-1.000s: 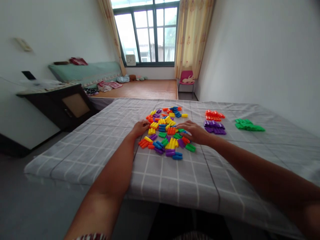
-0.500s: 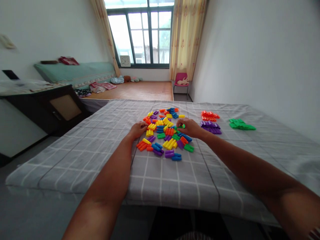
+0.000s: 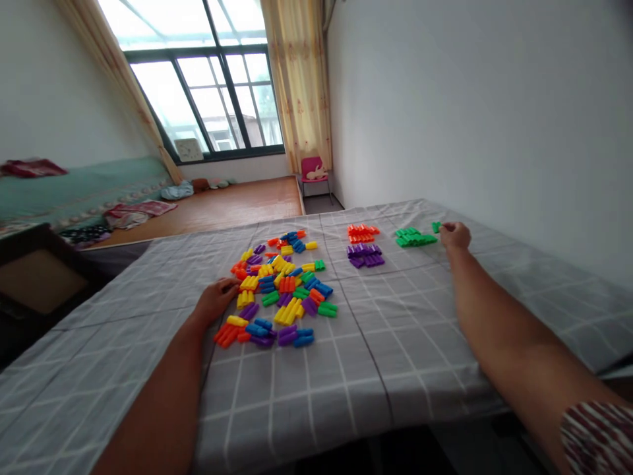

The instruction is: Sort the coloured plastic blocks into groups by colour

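Note:
A mixed pile of orange, yellow, blue, green and purple plastic pieces (image 3: 287,285) lies on the checked cloth. At the pile's left edge rests my left hand (image 3: 222,295), its fingers together beside yellow and orange pieces; whether it grips one is hidden. My right hand (image 3: 455,235), far to the right, pinches a green piece (image 3: 436,227) at its fingertips. Just left of it is a green group (image 3: 414,237). Farther left lie an orange group (image 3: 362,233) and, nearer to me, a purple group (image 3: 364,255).
The grey checked cloth (image 3: 346,389) covers the table, whose near edge runs in front of me. A white wall (image 3: 469,112) stands on the right. Beyond the table are a pink chair (image 3: 312,166), a wooden platform (image 3: 237,203) and a window (image 3: 212,99).
My right hand has moved from the pile out to the right, beyond the green group, with a green piece. My left hand stays by the pile. The view has turned right.

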`<state>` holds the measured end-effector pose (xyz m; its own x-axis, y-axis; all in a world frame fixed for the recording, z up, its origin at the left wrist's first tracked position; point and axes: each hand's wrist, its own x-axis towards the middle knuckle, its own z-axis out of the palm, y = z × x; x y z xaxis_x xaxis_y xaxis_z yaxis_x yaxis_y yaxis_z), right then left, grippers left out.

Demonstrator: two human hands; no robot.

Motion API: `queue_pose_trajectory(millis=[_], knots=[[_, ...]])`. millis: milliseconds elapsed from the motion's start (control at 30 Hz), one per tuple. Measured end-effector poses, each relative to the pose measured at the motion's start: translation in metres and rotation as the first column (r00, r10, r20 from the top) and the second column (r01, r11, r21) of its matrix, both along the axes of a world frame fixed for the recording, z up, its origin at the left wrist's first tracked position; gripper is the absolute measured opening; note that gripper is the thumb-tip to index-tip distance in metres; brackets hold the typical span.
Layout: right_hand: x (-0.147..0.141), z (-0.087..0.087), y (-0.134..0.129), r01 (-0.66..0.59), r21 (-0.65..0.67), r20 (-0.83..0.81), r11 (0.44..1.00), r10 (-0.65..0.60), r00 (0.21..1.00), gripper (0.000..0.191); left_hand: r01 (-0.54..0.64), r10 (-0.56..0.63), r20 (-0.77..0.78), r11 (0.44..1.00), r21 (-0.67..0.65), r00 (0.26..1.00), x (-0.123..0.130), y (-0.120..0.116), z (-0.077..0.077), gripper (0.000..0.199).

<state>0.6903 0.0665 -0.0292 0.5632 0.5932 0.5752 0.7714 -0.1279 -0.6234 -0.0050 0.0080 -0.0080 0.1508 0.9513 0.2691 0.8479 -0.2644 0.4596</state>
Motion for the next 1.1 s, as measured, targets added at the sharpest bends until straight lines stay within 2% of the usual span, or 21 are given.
queue_pose_trajectory(millis=[133,300,367,500,667,767,833,900,967,1033,1100], knots=[[-0.002,-0.010,-0.006,0.112,-0.122,-0.104,0.986,-0.125,0.987,0.018,-0.011,0.011,-0.013,1.000,0.000,1.000,0.000,-0.001,0.001,0.043],[-0.018,-0.007,-0.007,0.071,-0.211,-0.059,0.975,-0.085,0.995,0.019,-0.007,0.007,0.007,1.000,-0.012,1.000,0.001,-0.004,0.001,0.046],[-0.020,-0.006,-0.008,0.105,-0.211,-0.040,0.972,-0.116,0.992,0.023,-0.012,0.012,0.014,1.000,-0.012,1.000,0.002,-0.004,0.001,0.046],[-0.023,-0.005,-0.010,0.132,-0.117,0.013,0.984,-0.131,0.991,0.033,-0.017,0.018,0.027,1.000,-0.020,0.999,0.005,-0.007,0.004,0.041],[-0.047,0.007,-0.007,0.004,-0.013,0.169,1.000,-0.002,0.986,0.035,-0.003,0.003,0.036,1.000,0.000,0.999,0.007,-0.008,0.002,0.039],[-0.079,0.016,-0.007,-0.162,-0.001,0.322,0.987,0.154,0.934,0.033,0.008,-0.008,0.038,1.000,0.003,0.999,0.005,-0.005,-0.003,0.039],[-0.105,0.019,-0.010,-0.310,-0.039,0.428,0.950,0.296,0.854,0.031,0.016,-0.017,0.038,1.000,0.008,0.999,0.003,-0.003,-0.006,0.038],[-0.130,0.020,-0.015,-0.442,-0.122,0.514,0.889,0.437,0.738,0.029,0.022,-0.022,0.039,1.000,0.020,0.999,0.002,-0.002,-0.008,0.037],[-0.150,0.019,-0.020,-0.519,-0.208,0.557,0.829,0.537,0.634,0.027,0.020,-0.021,0.039,0.999,0.025,0.999,0.002,-0.002,-0.008,0.036],[-0.164,0.018,-0.025,-0.556,-0.253,0.563,0.792,0.588,0.581,0.026,0.011,-0.012,0.041,1.000,0.018,0.999,0.004,-0.003,-0.007,0.034],[-0.174,0.018,-0.029,-0.578,-0.254,0.547,0.775,0.608,0.575,0.026,0.005,-0.006,0.048,1.000,0.011,0.999,0.006,-0.005,-0.005,0.033]])
